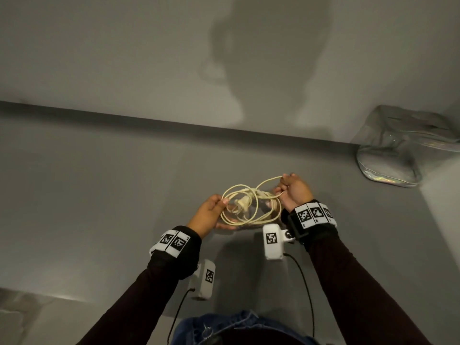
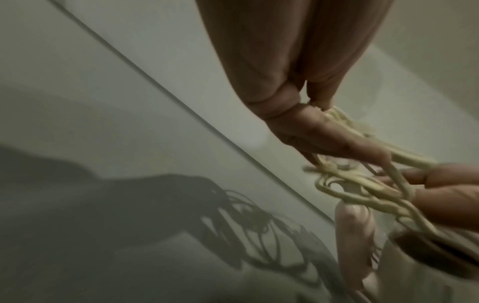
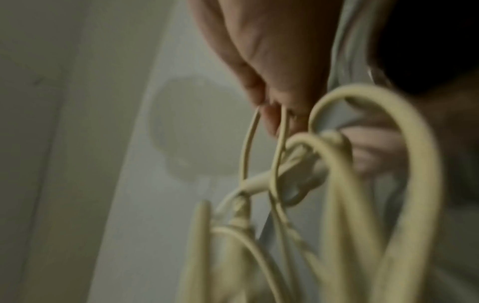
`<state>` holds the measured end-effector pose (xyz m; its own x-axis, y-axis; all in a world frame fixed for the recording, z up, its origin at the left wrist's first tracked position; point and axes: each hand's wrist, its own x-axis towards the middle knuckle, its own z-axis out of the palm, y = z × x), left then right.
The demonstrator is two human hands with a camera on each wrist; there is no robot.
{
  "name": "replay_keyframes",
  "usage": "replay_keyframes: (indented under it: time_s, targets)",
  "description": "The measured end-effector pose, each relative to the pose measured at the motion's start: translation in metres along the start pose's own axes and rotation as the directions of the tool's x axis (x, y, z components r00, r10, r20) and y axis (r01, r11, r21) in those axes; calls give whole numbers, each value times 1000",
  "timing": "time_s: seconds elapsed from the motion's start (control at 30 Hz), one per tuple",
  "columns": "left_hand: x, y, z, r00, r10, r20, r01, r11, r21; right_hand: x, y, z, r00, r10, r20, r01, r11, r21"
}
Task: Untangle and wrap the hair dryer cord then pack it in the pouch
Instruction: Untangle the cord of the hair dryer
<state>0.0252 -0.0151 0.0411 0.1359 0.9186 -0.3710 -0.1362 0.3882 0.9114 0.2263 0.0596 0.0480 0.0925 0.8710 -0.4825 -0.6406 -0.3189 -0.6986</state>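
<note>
Both hands (image 1: 209, 215) (image 1: 295, 191) hold the tangled cord (image 1: 251, 207) above open table (image 1: 99, 195).

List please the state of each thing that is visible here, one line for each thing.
cord: cream, still in tangled loops, held up between both hands, not wrapped.
plug: hanging inside the loops.
pouch: clear, lying at the right by the wall, nothing visible inside.
left hand: holds the loops from the left.
right hand: pinches one strand.
</note>
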Motion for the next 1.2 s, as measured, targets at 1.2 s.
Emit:
replay_keyframes:
  time_s: [1.2]
  targets:
    - [-14, 6, -215, 604, -270, -750, 19, 945, -326, -36, 37, -19, 949, -17, 314, 274, -448, -851]
